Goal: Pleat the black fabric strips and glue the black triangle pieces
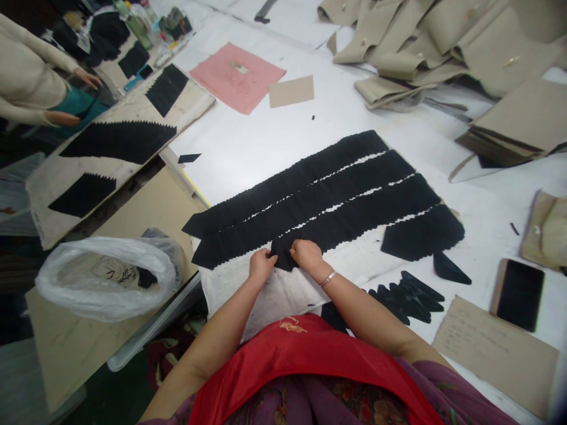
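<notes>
Between my two hands is a small black fabric piece (pixel 283 254), its upper part lying against the long rows of black pieces. My left hand (pixel 262 265) pinches its left edge, while the fingers of my right hand (pixel 306 255) are closed on its right side. Beyond them, black fabric strips (pixel 305 192) with zigzag edges lie in slanting rows, narrow white gaps between them. A shorter black group (pixel 423 233) sits at the right end of the rows. White cloth (pixel 248 295) is spread beneath my hands.
A pile of black pieces (pixel 405 298) lies right of my right forearm, near a phone (pixel 520 295) and a written card (pixel 496 348). A plastic-lined bin (pixel 106 277) stands at left. Beige material (pixel 398 53) is heaped at the back right. A co-worker (pixel 35 77) stands at upper left.
</notes>
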Tool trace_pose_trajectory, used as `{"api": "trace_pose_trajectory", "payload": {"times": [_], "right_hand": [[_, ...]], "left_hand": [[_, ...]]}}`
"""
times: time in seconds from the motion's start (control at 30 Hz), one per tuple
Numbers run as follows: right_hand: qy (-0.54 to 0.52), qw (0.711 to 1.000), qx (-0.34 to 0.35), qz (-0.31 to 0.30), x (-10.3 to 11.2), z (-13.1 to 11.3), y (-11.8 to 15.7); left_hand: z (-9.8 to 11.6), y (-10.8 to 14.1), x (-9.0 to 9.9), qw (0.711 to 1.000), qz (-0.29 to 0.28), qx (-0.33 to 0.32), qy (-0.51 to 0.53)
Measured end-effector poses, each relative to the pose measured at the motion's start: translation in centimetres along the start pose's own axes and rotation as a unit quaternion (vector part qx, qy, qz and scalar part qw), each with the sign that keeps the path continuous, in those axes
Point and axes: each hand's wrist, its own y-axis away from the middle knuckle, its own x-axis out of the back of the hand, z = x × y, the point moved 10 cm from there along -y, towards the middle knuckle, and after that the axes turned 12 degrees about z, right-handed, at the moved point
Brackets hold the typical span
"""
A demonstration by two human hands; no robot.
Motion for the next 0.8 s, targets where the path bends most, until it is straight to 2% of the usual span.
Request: {"api": "trace_pose_trajectory", "payload": {"times": [0.3, 0.8], "right_hand": [[-0.017, 1.000, -0.014, -0.020, -0.58, 0.51, -0.25], [-0.020, 0.999, -0.026, -0.030, -0.08, 0.36, -0.27]], "left_hand": [[-0.03, -0.17, -0.39, 1.000, -0.017, -0.005, 0.017], [0.29, 0.03, -0.07, 0.999, -0.035, 0.000, 0.006]]}}
